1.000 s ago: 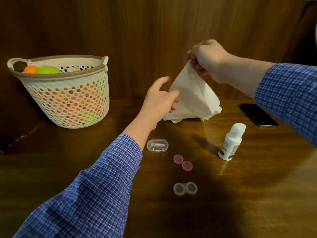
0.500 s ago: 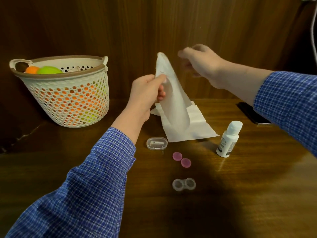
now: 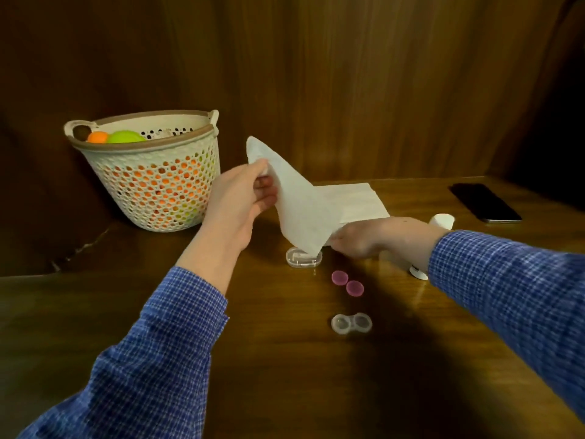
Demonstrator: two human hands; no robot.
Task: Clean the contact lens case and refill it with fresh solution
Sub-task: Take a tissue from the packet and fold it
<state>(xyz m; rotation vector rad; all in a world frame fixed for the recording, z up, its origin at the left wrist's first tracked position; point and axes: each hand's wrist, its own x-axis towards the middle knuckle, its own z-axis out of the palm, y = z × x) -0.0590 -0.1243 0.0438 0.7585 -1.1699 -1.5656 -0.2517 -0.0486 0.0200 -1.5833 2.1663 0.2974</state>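
Note:
A clear two-well contact lens case [image 3: 351, 323] lies uncapped on the wooden table [image 3: 285, 375]. Its two pink caps [image 3: 347, 282] rest just behind it. My left hand [image 3: 242, 201] pinches the raised upper corner of a white tissue [image 3: 304, 210]. My right hand [image 3: 370, 237] grips the tissue's lower near edge, low over the table. The far half of the tissue lies flat. The white solution bottle [image 3: 441, 221] stands behind my right wrist, mostly hidden; only its cap and base show.
A small clear plastic box [image 3: 304, 258] sits under the tissue's near corner. A perforated cream basket [image 3: 152, 182] with orange and green balls stands at the back left. A black phone [image 3: 484, 202] lies at the back right. A wood-panel wall rises behind.
My right hand dropped from the tissue's top to its lower near edge. My left hand took the upper corner and holds it up. The tissue has unfolded, its far part now flat.

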